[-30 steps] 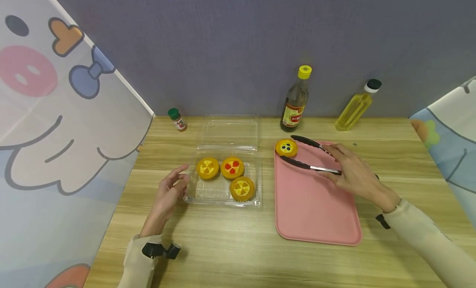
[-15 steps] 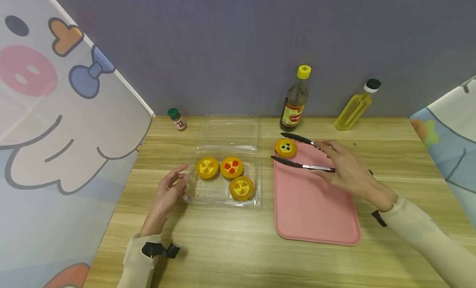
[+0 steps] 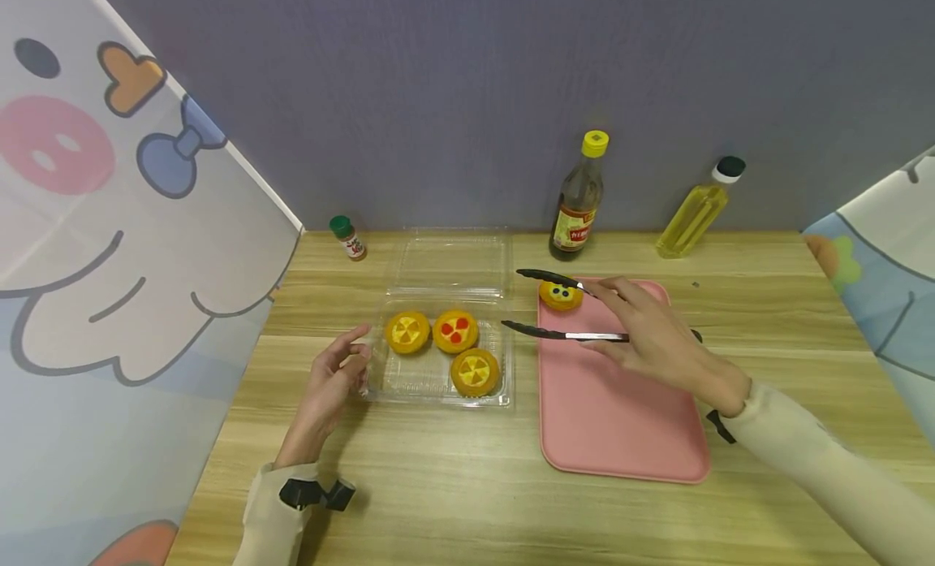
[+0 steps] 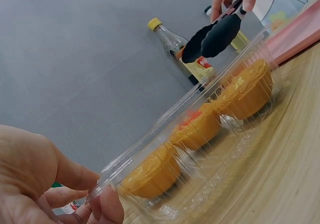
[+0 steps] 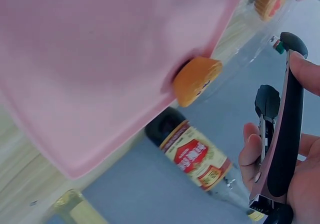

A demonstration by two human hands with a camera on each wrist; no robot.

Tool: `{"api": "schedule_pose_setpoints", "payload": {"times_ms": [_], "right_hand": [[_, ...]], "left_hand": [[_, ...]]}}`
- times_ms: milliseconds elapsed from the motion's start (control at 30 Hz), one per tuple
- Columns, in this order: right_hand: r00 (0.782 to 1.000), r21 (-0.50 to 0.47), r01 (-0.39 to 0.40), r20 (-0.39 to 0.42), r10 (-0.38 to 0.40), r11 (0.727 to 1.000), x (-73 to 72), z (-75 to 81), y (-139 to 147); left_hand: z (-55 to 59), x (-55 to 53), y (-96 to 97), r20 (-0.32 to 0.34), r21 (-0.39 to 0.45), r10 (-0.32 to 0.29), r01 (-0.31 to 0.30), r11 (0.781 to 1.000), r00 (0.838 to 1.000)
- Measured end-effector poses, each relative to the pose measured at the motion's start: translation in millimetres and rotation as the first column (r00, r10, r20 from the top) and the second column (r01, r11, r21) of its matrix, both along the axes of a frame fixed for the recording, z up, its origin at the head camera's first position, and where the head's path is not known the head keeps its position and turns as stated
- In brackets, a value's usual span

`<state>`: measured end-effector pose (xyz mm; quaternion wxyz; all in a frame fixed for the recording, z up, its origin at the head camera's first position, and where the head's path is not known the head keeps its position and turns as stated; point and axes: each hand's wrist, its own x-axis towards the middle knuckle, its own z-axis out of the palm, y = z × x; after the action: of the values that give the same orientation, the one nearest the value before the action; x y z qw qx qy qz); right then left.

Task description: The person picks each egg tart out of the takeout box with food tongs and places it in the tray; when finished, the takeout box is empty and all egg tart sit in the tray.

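My left hand (image 3: 330, 385) pinches the left rim of a clear plastic clamshell box (image 4: 200, 184), which lies with its lid folded back. Inside it sit a red-topped egg tart (image 3: 455, 331) and two tarts with yellow wedge tops, one at the left (image 3: 407, 332) and one at the front right (image 3: 475, 372). In my right hand (image 3: 657, 343) are black-tipped tongs (image 3: 595, 336), their arms spread with nothing between the tips. The tips hover over the box's right side. A tart with dark blue dots (image 3: 561, 299) lies in the pink tray's far left corner, partly covered by the upper tong arm.
The pink tray (image 3: 621, 420) lies right of the box. Behind it stand a dark sauce bottle with a yellow cap (image 3: 577, 213) and a yellow oil bottle (image 3: 692, 221). A small green-capped spice jar (image 3: 348, 238) is at the back left, close to the wall.
My right hand has carried the spread tongs leftward, off the blue-dotted tart and toward the box. That tart stays on the tray, and my left hand has kept its place.
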<state>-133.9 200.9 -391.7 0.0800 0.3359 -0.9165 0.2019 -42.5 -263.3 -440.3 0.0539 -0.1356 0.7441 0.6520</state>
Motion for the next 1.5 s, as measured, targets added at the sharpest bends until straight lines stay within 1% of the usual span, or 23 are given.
{"api": "schedule_pose_setpoints", "payload": {"times_ms": [133, 367, 633, 900, 1067, 1200, 1367, 1500], "right_hand": [[1.000, 0.011, -0.018, -0.016, 0.018, 1.000, 0.6, 1.6, -8.9], [0.999, 0.034, -0.048, 0.026, 0.047, 0.998, 3.7, 4.7, -24.9], [0.992, 0.020, -0.125, -0.027, 0.126, 0.992, 2.0, 5.7, -44.4], [0.982, 0.066, -0.176, -0.059, 0.180, 0.982, 0.9, 5.7, -67.5], [0.974, 0.073, -0.206, -0.084, 0.212, 0.976, -0.4, 5.3, -82.0], [0.968, 0.076, -0.219, -0.104, 0.226, 0.973, -0.9, 3.3, -92.0], [0.964, 0.110, -0.232, -0.107, 0.243, 0.967, 0.2, 3.1, -106.4], [0.963, 0.146, -0.240, -0.092, 0.254, 0.960, 0.6, 4.8, -117.0]], "left_hand": [[-0.6, 1.3, -0.7, -0.008, 0.001, -0.006, 0.006, 1.000, 1.000], [-0.1, 3.0, -0.8, -0.012, -0.015, -0.008, 0.008, 1.000, 1.000], [1.5, 2.1, 0.5, -0.012, -0.010, -0.011, 0.011, 1.000, 1.000], [1.4, 2.0, 0.6, -0.008, -0.016, -0.006, 0.006, 1.000, 1.000], [-0.8, 0.5, 0.4, -0.012, -0.016, 0.002, -0.002, 1.000, 1.000], [-0.1, 0.8, 1.2, -0.012, -0.016, 0.000, 0.000, 1.000, 1.000], [1.3, 1.4, 1.9, -0.011, -0.018, -0.002, 0.002, 1.000, 1.000], [1.3, 1.3, 2.3, -0.009, -0.015, 0.001, -0.001, 1.000, 1.000]]}}
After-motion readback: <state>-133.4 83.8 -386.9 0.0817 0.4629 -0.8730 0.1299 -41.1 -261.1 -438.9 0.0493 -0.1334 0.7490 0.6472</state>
